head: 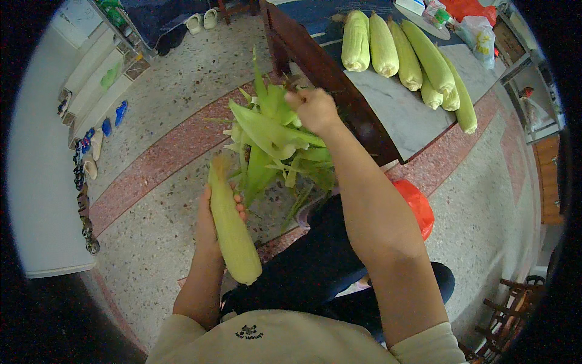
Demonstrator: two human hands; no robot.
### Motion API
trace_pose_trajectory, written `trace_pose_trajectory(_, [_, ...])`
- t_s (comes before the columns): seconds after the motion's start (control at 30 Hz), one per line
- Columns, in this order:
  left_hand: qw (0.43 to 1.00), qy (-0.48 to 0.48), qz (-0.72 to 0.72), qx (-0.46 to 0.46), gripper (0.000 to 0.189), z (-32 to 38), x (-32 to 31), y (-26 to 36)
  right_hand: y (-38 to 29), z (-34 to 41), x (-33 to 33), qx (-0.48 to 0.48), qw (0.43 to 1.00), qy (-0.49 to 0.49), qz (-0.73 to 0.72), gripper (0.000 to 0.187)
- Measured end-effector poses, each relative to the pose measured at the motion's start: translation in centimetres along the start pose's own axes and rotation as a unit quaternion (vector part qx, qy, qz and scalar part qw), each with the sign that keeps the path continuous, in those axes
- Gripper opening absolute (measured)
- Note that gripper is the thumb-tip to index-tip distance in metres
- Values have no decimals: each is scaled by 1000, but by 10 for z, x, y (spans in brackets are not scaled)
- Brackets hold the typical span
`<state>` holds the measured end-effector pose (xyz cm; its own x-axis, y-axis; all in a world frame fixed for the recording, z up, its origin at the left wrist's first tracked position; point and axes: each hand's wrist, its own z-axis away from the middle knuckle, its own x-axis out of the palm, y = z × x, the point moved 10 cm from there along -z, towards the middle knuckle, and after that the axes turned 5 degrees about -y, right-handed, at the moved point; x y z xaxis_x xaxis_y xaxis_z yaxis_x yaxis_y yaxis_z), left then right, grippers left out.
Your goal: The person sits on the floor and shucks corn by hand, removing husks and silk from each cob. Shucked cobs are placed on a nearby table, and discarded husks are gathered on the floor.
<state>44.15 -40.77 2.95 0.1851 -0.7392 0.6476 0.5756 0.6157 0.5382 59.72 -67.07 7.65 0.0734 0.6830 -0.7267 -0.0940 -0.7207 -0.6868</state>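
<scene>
An ear of corn (233,232) in pale green inner husk lies along my left hand (211,218), its silk end pointing away from me and its stem end near my lap. My right hand (316,109) is raised over a heap of green corn husks (273,136), with the fingers curled; brownish strands, blurred, show at the fingertips. The heap stands before me, and what supports it is hidden. Several corn ears (384,45) in pale husks lie side by side on the table to the right, stem ends towards me.
The table (382,100) has a marbled top and a dark wooden edge close to my right forearm. At its far end are a plate (423,20) and plastic bags (477,36). A red bag (414,207) is beside my leg. Shoes (97,143) line the left wall.
</scene>
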Motion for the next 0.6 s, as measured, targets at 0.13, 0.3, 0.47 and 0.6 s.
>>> trace_pose_trajectory(0.13, [999,-43,-7,-3,56,-6,26,-6,-8,19,8,-64,989,-50,126,45])
trace_pose_trajectory(0.3, [999,-32,40,16,52,-18,44,-1,-28,27,-14,-39,996,-65,45,41])
trace_pose_trajectory(0.47, [991,-65,21,118,47,-38,63,21,-82,86,33,-43,931,-327,-158,77])
trace_pose_trajectory(0.6, [981,-106,-6,165,40,-41,83,29,-106,97,33,-128,950,-272,-90,92])
